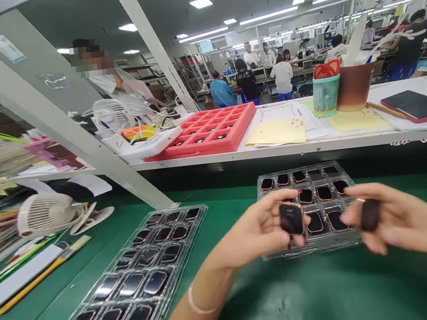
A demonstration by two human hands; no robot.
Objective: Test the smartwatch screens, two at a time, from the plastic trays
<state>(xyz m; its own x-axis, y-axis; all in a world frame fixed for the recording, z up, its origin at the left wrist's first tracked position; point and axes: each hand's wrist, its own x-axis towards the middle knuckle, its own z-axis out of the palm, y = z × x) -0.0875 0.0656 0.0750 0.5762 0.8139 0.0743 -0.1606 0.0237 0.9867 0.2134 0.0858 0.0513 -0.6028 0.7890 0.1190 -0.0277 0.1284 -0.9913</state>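
My left hand (pixel 262 226) grips a smartwatch case (pixel 291 218) with a black screen and gold rim between thumb and fingers. In my right hand (pixel 404 222), somewhat blurred, is another dark watch case (pixel 370 214), held by the fingers. Both hands hover over the near part of a clear plastic tray (pixel 287 249) with several watch cases in its pockets. To the left, a longer clear tray (pixel 158 296) on the green mat holds rows of similar watch cases, screens up. My hands hide part of the right tray.
A white shelf (pixel 313 146) runs above the bench, bearing a red foam tray (pixel 230 139), a teal cup (pixel 326 97), a brown pot (pixel 354 88) and a phone (pixel 420 105). At left are a slanted post (pixel 89 133), a small fan (pixel 45 214) and a brush (pixel 48 273). People sit beyond.
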